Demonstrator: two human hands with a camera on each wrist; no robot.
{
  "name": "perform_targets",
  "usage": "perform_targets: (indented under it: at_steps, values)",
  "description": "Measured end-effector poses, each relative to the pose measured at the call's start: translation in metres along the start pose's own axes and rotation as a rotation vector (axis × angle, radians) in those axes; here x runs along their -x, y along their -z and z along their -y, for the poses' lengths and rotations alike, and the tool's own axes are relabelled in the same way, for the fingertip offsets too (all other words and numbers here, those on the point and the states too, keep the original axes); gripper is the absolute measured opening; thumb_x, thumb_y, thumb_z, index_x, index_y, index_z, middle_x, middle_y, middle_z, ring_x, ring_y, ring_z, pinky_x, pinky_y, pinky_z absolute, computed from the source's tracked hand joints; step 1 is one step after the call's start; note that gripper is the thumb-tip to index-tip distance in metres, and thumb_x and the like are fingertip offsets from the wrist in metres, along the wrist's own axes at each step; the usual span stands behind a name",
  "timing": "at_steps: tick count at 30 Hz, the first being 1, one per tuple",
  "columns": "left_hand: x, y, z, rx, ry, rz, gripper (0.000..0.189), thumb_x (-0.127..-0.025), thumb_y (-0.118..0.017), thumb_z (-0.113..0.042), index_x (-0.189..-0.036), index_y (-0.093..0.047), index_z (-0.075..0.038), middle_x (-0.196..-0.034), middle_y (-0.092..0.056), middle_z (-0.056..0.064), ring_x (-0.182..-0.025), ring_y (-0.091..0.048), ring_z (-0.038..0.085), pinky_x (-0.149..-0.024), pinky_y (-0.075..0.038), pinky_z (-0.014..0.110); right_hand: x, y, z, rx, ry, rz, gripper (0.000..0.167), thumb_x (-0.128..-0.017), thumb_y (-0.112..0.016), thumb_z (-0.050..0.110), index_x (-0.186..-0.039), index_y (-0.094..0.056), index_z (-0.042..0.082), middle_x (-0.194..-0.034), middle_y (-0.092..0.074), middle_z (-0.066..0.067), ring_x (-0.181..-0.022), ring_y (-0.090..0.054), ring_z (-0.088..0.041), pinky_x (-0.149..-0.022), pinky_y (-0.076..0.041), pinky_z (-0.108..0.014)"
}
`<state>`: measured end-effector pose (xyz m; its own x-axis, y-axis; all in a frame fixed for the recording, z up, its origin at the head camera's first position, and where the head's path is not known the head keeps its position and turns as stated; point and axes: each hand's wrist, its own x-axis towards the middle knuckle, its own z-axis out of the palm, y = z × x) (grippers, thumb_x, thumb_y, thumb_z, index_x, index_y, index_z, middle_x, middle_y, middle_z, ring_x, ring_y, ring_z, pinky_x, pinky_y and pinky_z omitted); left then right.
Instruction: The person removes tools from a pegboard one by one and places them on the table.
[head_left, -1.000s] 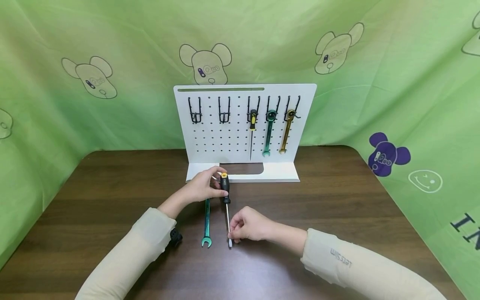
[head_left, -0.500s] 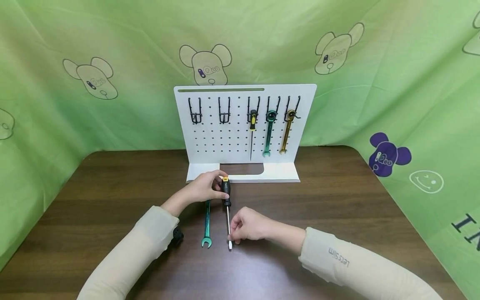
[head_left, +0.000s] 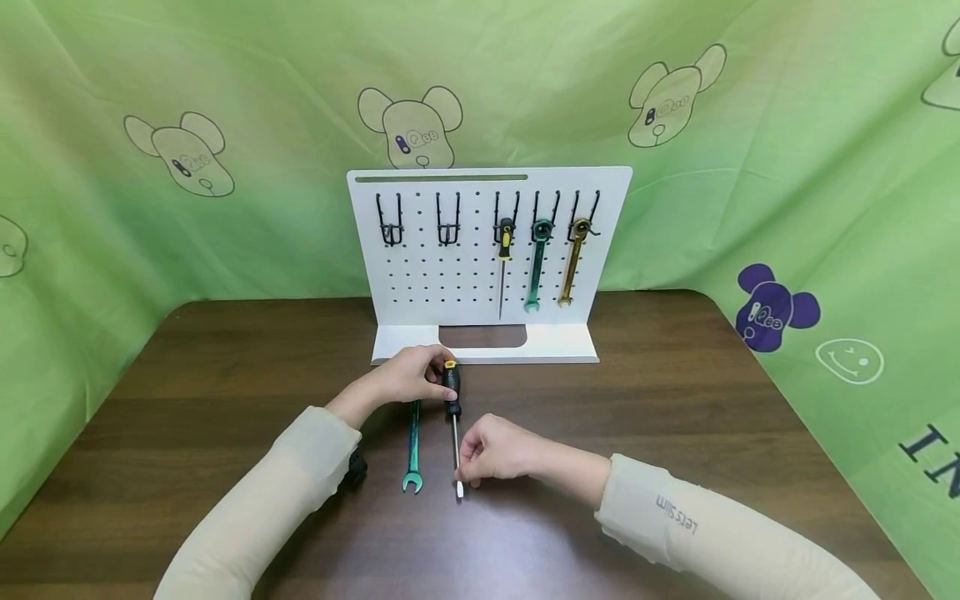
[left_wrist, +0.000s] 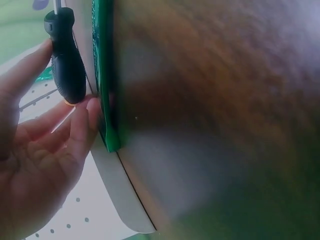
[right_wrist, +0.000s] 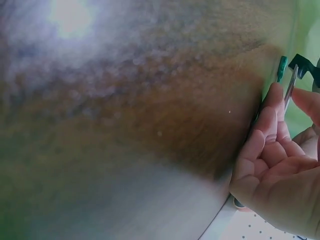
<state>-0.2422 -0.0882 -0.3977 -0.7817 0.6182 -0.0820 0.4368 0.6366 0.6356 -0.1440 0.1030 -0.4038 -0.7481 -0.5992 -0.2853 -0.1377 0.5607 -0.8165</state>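
Note:
A flat-bladed screwdriver (head_left: 452, 385) with a black and yellow handle lies between both hands in the head view, blade toward me. My left hand (head_left: 408, 375) holds its handle, thumb near the neck and fingers by the butt end, as the handle (left_wrist: 68, 70) in the left wrist view shows. Near the tip, my right hand (head_left: 501, 448) pinches the steel shaft between thumb and forefinger; that shaft (right_wrist: 289, 92) also shows in the right wrist view. Just left of the screwdriver lies a green combination wrench (head_left: 413, 450) on the table, its far end hidden under my left hand.
Behind the hands stands a white pegboard (head_left: 420, 279) with black hooks. From it hang another screwdriver (head_left: 506, 242), a green wrench (head_left: 537, 267) and a gold wrench (head_left: 573, 267). Two hook pairs at left bear no tool. A green curtain (head_left: 285, 233) surrounds the wooden table (head_left: 675, 375).
My left hand has come slightly down and nearer with the screwdriver's handle. My right hand stays nearly in place at the shaft. The wrench on the table has not moved.

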Motion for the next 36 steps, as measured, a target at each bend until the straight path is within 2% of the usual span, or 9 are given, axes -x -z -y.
perform_targets:
  at_steps: [9,14,17,23,28,33,36]
  values:
    - [-0.003,-0.001,0.000,-0.064,-0.014,-0.001,0.045,-0.082,-0.082,-0.020,-0.117,-0.062,0.001,-0.097,-0.067,0.009,-0.085,-0.059,0.018,-0.077,-0.049,0.025,-0.002,0.002,-0.004,-0.061,0.017,-0.008,0.006,-0.079,-0.067,-0.005,-0.074,-0.069,-0.005,-0.060,-0.067,-0.011,-0.052,-0.052,-0.004,-0.050,-0.036,-0.015]
    - [-0.003,-0.002,-0.001,-0.072,-0.007,-0.008,0.043,-0.082,-0.082,-0.019,-0.115,-0.063,0.000,-0.095,-0.066,0.008,-0.084,-0.058,0.018,-0.076,-0.049,0.025,-0.001,0.004,-0.006,-0.079,0.030,0.006,0.007,-0.080,-0.063,-0.007,-0.077,-0.070,-0.006,-0.063,-0.068,-0.012,-0.053,-0.053,-0.004,-0.050,-0.037,-0.015]
    - [-0.001,-0.002,-0.001,-0.077,-0.010,-0.004,0.045,-0.082,-0.082,-0.020,-0.117,-0.062,0.000,-0.097,-0.067,0.009,-0.085,-0.059,0.018,-0.077,-0.050,0.025,0.001,0.007,-0.007,-0.092,0.033,0.014,0.008,-0.080,-0.062,-0.007,-0.079,-0.069,-0.005,-0.062,-0.067,-0.011,-0.053,-0.052,-0.005,-0.050,-0.038,-0.016]
    - [0.002,0.003,-0.001,-0.049,0.022,-0.016,0.052,-0.088,-0.077,-0.022,-0.129,-0.057,0.002,-0.109,-0.068,0.013,-0.091,-0.064,0.019,-0.083,-0.054,0.031,0.004,0.019,-0.012,-0.110,0.049,0.003,0.007,-0.084,-0.062,-0.005,-0.084,-0.068,-0.007,-0.064,-0.067,-0.012,-0.054,-0.052,-0.007,-0.050,-0.039,-0.016]
    - [0.002,0.012,0.000,-0.013,0.002,-0.068,0.049,-0.092,-0.072,-0.021,-0.132,-0.056,0.002,-0.113,-0.068,0.016,-0.096,-0.068,0.025,-0.085,-0.056,0.036,0.005,0.037,-0.019,-0.093,0.047,-0.060,0.007,-0.087,-0.064,-0.001,-0.087,-0.068,-0.007,-0.068,-0.068,-0.013,-0.058,-0.057,-0.010,-0.052,-0.042,-0.019]
    - [-0.003,0.023,-0.005,0.047,-0.031,-0.129,0.044,-0.094,-0.068,-0.018,-0.131,-0.056,0.003,-0.113,-0.068,0.017,-0.101,-0.067,0.029,-0.085,-0.056,0.037,0.002,0.059,-0.026,-0.045,0.037,-0.166,0.009,-0.088,-0.062,0.000,-0.090,-0.068,-0.005,-0.074,-0.070,-0.013,-0.063,-0.061,-0.013,-0.060,-0.051,-0.025]
    - [-0.009,0.030,-0.010,0.065,-0.051,-0.177,0.043,-0.096,-0.066,-0.017,-0.132,-0.056,0.003,-0.111,-0.068,0.016,-0.102,-0.067,0.029,-0.087,-0.056,0.037,-0.002,0.072,-0.031,-0.021,0.030,-0.239,0.011,-0.090,-0.062,0.001,-0.093,-0.069,-0.007,-0.079,-0.071,-0.015,-0.065,-0.059,-0.012,-0.062,-0.051,-0.025]
